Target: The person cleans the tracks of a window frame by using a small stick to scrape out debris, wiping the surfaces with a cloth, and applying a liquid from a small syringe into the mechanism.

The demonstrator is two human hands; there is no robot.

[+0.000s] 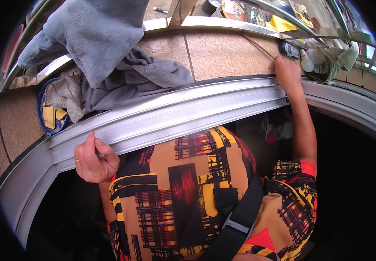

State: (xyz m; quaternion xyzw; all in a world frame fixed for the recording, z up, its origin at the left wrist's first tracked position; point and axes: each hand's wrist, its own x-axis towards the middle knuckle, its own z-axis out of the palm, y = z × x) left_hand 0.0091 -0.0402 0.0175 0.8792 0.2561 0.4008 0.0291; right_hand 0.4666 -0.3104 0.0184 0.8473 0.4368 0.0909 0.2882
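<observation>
My left hand (93, 159) is in front of the silver metal window track (166, 114), its fingers curled. A small dark tip shows by the fingers, too little of it to name. Farther right, my right hand (288, 73) rests closed over the tiled ledge (227, 56) just beyond the track. A thin brown stick (257, 45) runs from its fingers up and to the left. Close beside that hand lie a dark handheld device (289, 50) and a white light bulb (306, 61).
Grey cloths (93, 39) drape over the ledge at the left. Next to them, a blue-rimmed basket (41, 114) holds yellow blocks (49, 117) and a beige mesh cloth (64, 93). A pale green cloth (349, 58) lies far right. Metal railings (279, 27) border the ledge.
</observation>
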